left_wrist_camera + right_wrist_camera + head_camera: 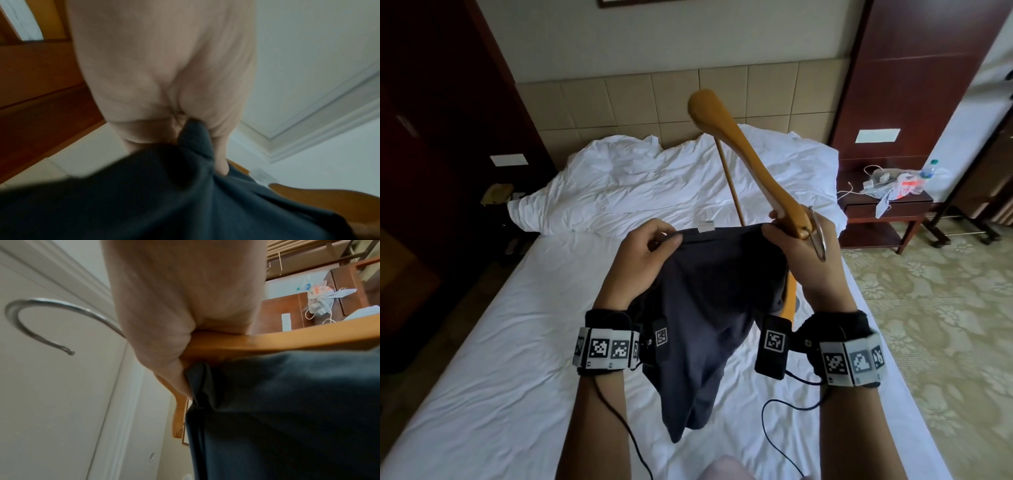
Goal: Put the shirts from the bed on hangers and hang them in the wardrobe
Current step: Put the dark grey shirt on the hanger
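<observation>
Wristbands: marker-printed bands [606, 349] sat on both wrists, nearest the head camera, cables trailing over the bed [482, 342].
Shirt: a dark shirt [709, 308] hung between the two hands above the bed, collar edge uppermost and stretched across.
Left hand: the left hand [643, 250] pinched the collar's left side, fingers [221, 160] curled on cloth.
Right hand: the right hand [804, 260] gripped the wooden hanger [743, 150] near its metal hook [41, 318], with shirt cloth bunched against the palm.
Key relation: the hanger's long axis ran from the right hand up and away, one arm free above the collar, the lower arm beside or inside the shirt; which was unclear.
Judged next: the free arm likely needed feeding under the collar toward the left hand.
</observation>
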`<state>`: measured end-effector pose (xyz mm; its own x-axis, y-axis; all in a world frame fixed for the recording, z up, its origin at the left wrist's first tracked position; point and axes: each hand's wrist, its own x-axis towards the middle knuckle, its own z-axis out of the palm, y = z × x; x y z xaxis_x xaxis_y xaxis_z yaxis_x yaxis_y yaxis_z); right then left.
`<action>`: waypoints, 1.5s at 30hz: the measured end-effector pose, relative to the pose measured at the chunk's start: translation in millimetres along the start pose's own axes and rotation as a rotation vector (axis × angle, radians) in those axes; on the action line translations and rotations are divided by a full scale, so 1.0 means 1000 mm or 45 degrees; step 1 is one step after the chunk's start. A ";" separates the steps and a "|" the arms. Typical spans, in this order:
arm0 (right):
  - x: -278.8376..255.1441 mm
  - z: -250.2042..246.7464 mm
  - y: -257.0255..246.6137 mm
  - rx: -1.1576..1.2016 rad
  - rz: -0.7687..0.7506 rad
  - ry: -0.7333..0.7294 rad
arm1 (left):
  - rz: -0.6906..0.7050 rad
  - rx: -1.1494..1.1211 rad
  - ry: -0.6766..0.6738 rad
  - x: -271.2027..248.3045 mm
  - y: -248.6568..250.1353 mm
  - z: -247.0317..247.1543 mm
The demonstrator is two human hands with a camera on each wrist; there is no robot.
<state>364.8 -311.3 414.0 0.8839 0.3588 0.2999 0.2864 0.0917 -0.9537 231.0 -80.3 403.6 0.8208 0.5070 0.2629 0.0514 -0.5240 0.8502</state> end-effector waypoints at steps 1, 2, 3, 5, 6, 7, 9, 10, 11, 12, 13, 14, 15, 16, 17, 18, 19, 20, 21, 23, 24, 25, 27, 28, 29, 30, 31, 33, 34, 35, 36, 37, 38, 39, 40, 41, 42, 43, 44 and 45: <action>0.001 -0.002 0.002 -0.016 -0.018 0.008 | 0.037 0.032 0.004 0.000 -0.001 -0.004; 0.001 -0.003 0.003 -0.032 -0.038 0.014 | 0.068 0.072 0.016 0.000 -0.001 -0.008; 0.002 -0.005 0.005 -0.048 -0.050 0.020 | 0.081 0.120 0.037 0.001 0.000 -0.010; 0.003 -0.006 0.006 -0.080 -0.065 0.023 | 0.054 0.243 0.090 0.001 -0.003 -0.010; 0.003 -0.007 0.008 -0.090 -0.065 0.025 | 0.016 0.334 0.119 0.001 -0.007 -0.009; 0.004 -0.007 0.009 -0.089 -0.060 0.026 | -0.043 0.443 0.143 0.001 -0.011 -0.009; 0.004 -0.009 0.010 -0.069 -0.054 0.022 | -0.187 0.634 0.168 -0.002 -0.019 -0.010; 0.004 -0.009 0.010 -0.065 -0.057 0.019 | -0.270 0.657 0.181 -0.003 -0.022 -0.012; 0.005 -0.010 0.010 -0.066 -0.061 0.015 | -0.354 0.632 0.209 -0.004 -0.023 -0.013; 0.005 -0.010 0.009 -0.068 -0.070 0.013 | -0.421 0.566 0.249 -0.005 -0.023 -0.014; 0.005 -0.010 0.009 -0.071 -0.077 0.015 | -0.472 0.460 0.289 -0.005 -0.022 -0.015; 0.005 -0.010 0.008 -0.075 -0.075 0.010 | -0.509 0.302 0.311 -0.004 -0.021 -0.015; 0.006 -0.011 0.009 -0.081 -0.057 -0.008 | -0.543 0.126 0.319 -0.004 -0.018 -0.014; 0.006 -0.012 0.010 -0.087 -0.031 -0.049 | -0.577 -0.050 0.324 -0.004 -0.015 -0.013; 0.006 -0.015 0.011 -0.094 0.000 -0.100 | -0.612 -0.209 0.332 -0.003 -0.011 -0.012; 0.005 -0.017 0.011 -0.108 0.029 -0.154 | -0.646 -0.355 0.340 -0.003 -0.007 -0.011; 0.005 -0.019 0.011 -0.133 0.056 -0.198 | -0.668 -0.490 0.342 -0.003 -0.003 -0.010; 0.004 -0.022 0.012 -0.165 0.079 -0.236 | -0.674 -0.606 0.346 -0.002 0.000 -0.009; 0.003 -0.024 0.013 -0.199 0.104 -0.269 | -0.671 -0.696 0.355 -0.001 0.002 -0.008; 0.000 -0.026 0.012 -0.303 0.161 -0.371 | -0.659 -0.793 0.395 0.002 0.005 -0.007; -0.001 -0.027 0.013 -0.360 0.178 -0.442 | -0.641 -0.797 0.412 0.002 0.007 -0.006; -0.001 -0.027 0.015 -0.405 0.194 -0.499 | -0.613 -0.764 0.423 0.003 0.007 -0.006; -0.002 -0.028 0.018 -0.457 0.234 -0.552 | -0.542 -0.636 0.415 0.002 0.005 -0.006; -0.002 -0.028 0.020 -0.493 0.245 -0.564 | -0.510 -0.571 0.399 0.001 0.005 -0.006; 0.000 -0.028 0.023 -0.530 0.241 -0.575 | -0.487 -0.514 0.385 0.000 0.004 -0.006; 0.001 -0.028 0.026 -0.570 0.228 -0.585 | -0.481 -0.463 0.381 -0.001 0.002 -0.007; 0.003 -0.029 0.030 -0.586 0.217 -0.586 | -0.484 -0.414 0.384 -0.002 0.000 -0.008; 0.005 -0.031 0.036 -0.533 0.189 -0.561 | -0.491 -0.322 0.384 -0.004 -0.004 -0.008; 0.004 -0.033 0.038 -0.489 0.178 -0.537 | -0.499 -0.279 0.383 -0.005 -0.007 -0.008; 0.003 -0.034 0.039 -0.454 0.163 -0.502 | -0.508 -0.240 0.390 -0.006 -0.010 -0.008; 0.001 -0.035 0.037 -0.430 0.138 -0.471 | -0.519 -0.198 0.405 -0.007 -0.014 -0.008; -0.001 -0.037 0.033 -0.416 0.120 -0.437 | -0.527 -0.152 0.420 -0.008 -0.019 -0.008; -0.002 -0.037 0.029 -0.392 0.113 -0.406 | -0.533 -0.107 0.427 -0.009 -0.023 -0.008; -0.003 -0.037 0.025 -0.360 0.112 -0.395 | -0.538 -0.069 0.426 -0.009 -0.027 -0.007; -0.004 -0.036 0.021 -0.333 0.113 -0.395 | -0.546 -0.041 0.419 -0.011 -0.031 -0.006; -0.005 -0.035 0.019 -0.314 0.121 -0.396 | -0.559 -0.018 0.411 -0.012 -0.035 -0.005; -0.006 -0.034 0.016 -0.307 0.121 -0.393 | -0.576 0.002 0.409 -0.013 -0.038 -0.004; -0.007 -0.032 0.014 -0.306 0.114 -0.383 | -0.599 0.017 0.415 -0.014 -0.042 -0.002; -0.007 -0.031 0.014 -0.301 0.117 -0.374 | -0.621 0.030 0.426 -0.015 -0.044 -0.001; -0.007 -0.032 0.015 -0.276 0.121 -0.371 | -0.638 0.050 0.442 -0.015 -0.047 -0.001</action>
<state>374.3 -342.1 398.5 0.7769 0.6085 0.1615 0.3071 -0.1424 -0.9410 215.6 -63.3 360.1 0.4584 0.8884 -0.0261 0.4097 -0.1852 0.8932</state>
